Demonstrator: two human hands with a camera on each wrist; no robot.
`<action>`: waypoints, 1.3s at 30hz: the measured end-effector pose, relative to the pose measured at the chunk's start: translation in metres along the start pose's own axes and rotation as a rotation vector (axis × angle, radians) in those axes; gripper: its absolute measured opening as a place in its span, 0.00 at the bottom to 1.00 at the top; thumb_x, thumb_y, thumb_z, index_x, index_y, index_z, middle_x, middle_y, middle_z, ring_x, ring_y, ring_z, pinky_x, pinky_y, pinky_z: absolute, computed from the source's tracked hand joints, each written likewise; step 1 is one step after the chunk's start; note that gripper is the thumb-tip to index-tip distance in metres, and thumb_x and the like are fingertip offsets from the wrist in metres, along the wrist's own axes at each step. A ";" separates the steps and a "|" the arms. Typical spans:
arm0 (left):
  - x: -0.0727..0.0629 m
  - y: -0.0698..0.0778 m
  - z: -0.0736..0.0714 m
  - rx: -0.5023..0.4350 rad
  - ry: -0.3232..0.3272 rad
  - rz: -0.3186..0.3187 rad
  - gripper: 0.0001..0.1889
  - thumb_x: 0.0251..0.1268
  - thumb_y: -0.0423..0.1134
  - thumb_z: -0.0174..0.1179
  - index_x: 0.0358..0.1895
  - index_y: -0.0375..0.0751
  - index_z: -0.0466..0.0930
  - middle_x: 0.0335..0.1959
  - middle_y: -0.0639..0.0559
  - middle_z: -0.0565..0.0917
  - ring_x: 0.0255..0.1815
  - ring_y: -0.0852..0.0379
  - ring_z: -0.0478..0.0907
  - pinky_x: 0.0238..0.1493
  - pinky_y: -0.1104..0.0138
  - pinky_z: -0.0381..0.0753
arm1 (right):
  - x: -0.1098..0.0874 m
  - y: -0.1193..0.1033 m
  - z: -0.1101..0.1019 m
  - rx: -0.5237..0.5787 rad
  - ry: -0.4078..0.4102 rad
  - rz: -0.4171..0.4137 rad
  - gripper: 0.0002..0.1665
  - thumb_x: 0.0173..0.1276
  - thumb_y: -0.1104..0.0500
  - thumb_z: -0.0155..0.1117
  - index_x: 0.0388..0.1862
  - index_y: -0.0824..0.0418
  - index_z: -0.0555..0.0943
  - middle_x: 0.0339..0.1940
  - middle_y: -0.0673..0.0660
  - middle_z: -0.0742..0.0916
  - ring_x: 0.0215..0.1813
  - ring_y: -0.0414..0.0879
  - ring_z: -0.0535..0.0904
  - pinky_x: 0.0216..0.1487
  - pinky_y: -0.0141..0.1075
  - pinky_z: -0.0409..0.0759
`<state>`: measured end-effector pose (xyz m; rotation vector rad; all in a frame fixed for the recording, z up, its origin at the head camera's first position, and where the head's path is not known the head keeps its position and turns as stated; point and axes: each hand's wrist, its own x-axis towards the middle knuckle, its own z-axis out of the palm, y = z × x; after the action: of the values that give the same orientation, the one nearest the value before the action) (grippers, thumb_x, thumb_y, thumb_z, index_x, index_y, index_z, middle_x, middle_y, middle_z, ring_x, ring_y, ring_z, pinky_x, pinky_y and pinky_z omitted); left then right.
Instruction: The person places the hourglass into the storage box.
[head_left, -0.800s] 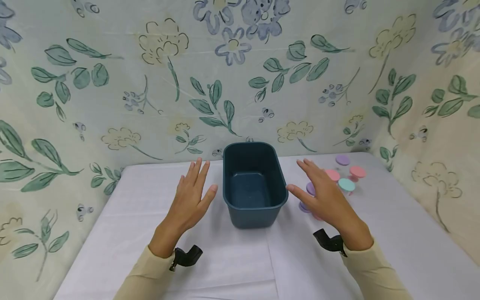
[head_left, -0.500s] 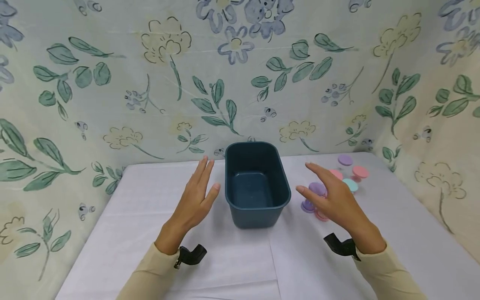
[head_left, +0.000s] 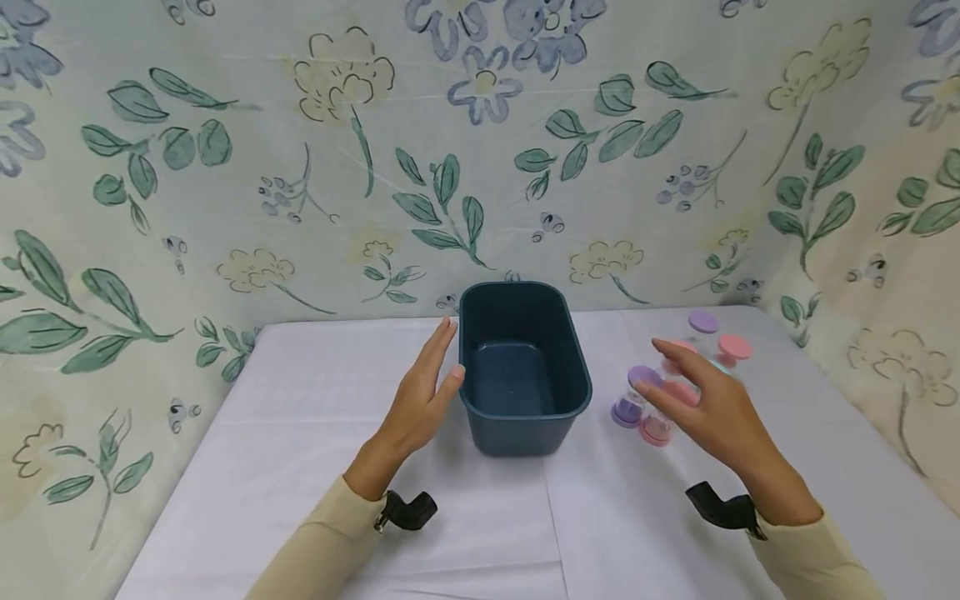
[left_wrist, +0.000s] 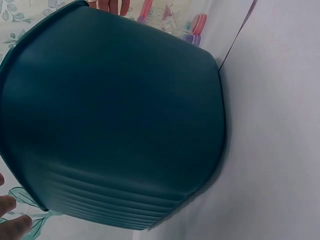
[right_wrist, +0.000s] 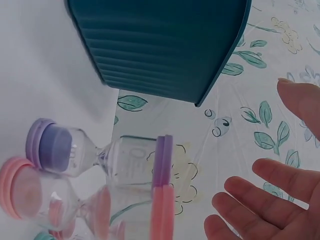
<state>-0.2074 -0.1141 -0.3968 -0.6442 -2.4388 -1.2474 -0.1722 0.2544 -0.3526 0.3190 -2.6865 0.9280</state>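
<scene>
A dark teal plastic bin (head_left: 517,435) stands upright on the white-covered table, its inside bare. My left hand (head_left: 420,406) is at the bin's left side with straight fingers; its fingertips (left_wrist: 14,226) look apart from the wall in the left wrist view. To the right of the bin, my right hand (head_left: 716,414) hovers by a group of hourglasses, thumb and fingers spread and holding nothing. Nearest are a purple-capped hourglass (right_wrist: 55,147) and a pink-capped hourglass (right_wrist: 25,190), both upright. The right hand partly hides the others in the head view.
Behind the right hand stand more hourglasses, among them a purple-topped one (head_left: 703,322) and a pink-topped one (head_left: 734,347). A floral cloth (head_left: 360,225) hangs along the table's back edge. Black wrist cameras sit on both sleeves.
My left hand has moved right, up to the bin's side. The right hand has drawn away to the right, uncovering the front purple and pink hourglasses. The view has shifted slightly.
</scene>
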 end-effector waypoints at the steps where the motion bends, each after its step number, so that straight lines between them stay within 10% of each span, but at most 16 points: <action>1: 0.001 -0.001 0.002 -0.008 0.000 0.005 0.31 0.75 0.50 0.42 0.77 0.50 0.49 0.78 0.63 0.46 0.77 0.59 0.45 0.71 0.46 0.52 | -0.001 0.002 -0.001 -0.005 -0.002 0.003 0.42 0.61 0.43 0.68 0.71 0.53 0.67 0.65 0.63 0.76 0.63 0.62 0.71 0.54 0.68 0.69; 6: 0.007 -0.005 0.013 -0.056 0.018 0.042 0.29 0.74 0.49 0.43 0.76 0.49 0.54 0.78 0.57 0.49 0.77 0.58 0.47 0.71 0.45 0.54 | -0.007 0.012 -0.003 -0.018 0.002 0.015 0.42 0.60 0.44 0.69 0.71 0.55 0.68 0.63 0.63 0.78 0.63 0.63 0.71 0.56 0.64 0.69; 13: 0.016 -0.012 0.025 -0.145 0.031 0.039 0.28 0.74 0.47 0.43 0.76 0.51 0.55 0.79 0.53 0.47 0.78 0.56 0.44 0.71 0.45 0.53 | -0.012 0.028 -0.003 -0.025 -0.008 0.008 0.41 0.61 0.45 0.69 0.71 0.51 0.67 0.61 0.62 0.80 0.61 0.65 0.74 0.49 0.09 0.58; 21: 0.028 -0.016 0.032 -0.261 0.071 0.036 0.28 0.73 0.37 0.44 0.75 0.51 0.58 0.78 0.49 0.47 0.78 0.52 0.45 0.65 0.42 0.61 | -0.013 0.040 -0.001 0.005 -0.025 0.019 0.40 0.61 0.45 0.69 0.71 0.51 0.68 0.65 0.61 0.77 0.61 0.64 0.74 0.45 0.08 0.61; 27: 0.028 0.002 0.025 -0.329 0.079 0.005 0.29 0.68 0.26 0.41 0.73 0.38 0.58 0.78 0.45 0.46 0.78 0.44 0.43 0.67 0.40 0.56 | -0.015 0.047 0.005 0.047 -0.006 0.001 0.40 0.61 0.49 0.70 0.71 0.50 0.68 0.65 0.59 0.77 0.59 0.18 0.65 0.48 0.08 0.62; 31: 0.026 0.011 0.019 -0.363 0.068 -0.005 0.30 0.65 0.25 0.39 0.73 0.33 0.57 0.78 0.43 0.45 0.78 0.43 0.41 0.69 0.41 0.53 | -0.015 0.051 0.007 0.079 -0.001 0.006 0.39 0.61 0.50 0.71 0.70 0.51 0.69 0.65 0.60 0.77 0.54 0.13 0.63 0.47 0.09 0.64; 39: 0.026 -0.027 0.041 -0.363 0.107 0.045 0.31 0.66 0.34 0.37 0.74 0.41 0.56 0.79 0.48 0.45 0.78 0.57 0.40 0.73 0.47 0.48 | -0.019 0.056 0.009 0.092 -0.013 0.089 0.39 0.60 0.48 0.70 0.69 0.56 0.69 0.63 0.64 0.77 0.50 0.12 0.65 0.43 0.11 0.69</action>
<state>-0.2472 -0.0876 -0.4255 -0.6999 -2.1171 -1.6780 -0.1726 0.2936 -0.3976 0.2268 -2.6946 1.0810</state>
